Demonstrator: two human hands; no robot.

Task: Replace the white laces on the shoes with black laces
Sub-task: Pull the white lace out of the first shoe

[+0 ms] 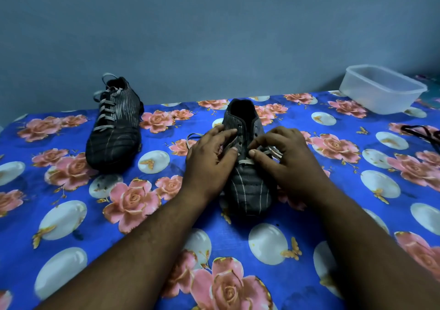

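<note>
Fingers (228, 136) of the left hand (209, 157) lie loosely spread over the near shoe (247, 186); the right hand (285, 157) pinches its white lace (246, 161). Farther left on the floral tabletop (71, 214) stands the second shoe (114, 128), laced white. Black laces (421, 132) lie far right, near a plastic tub (383, 90).
</note>
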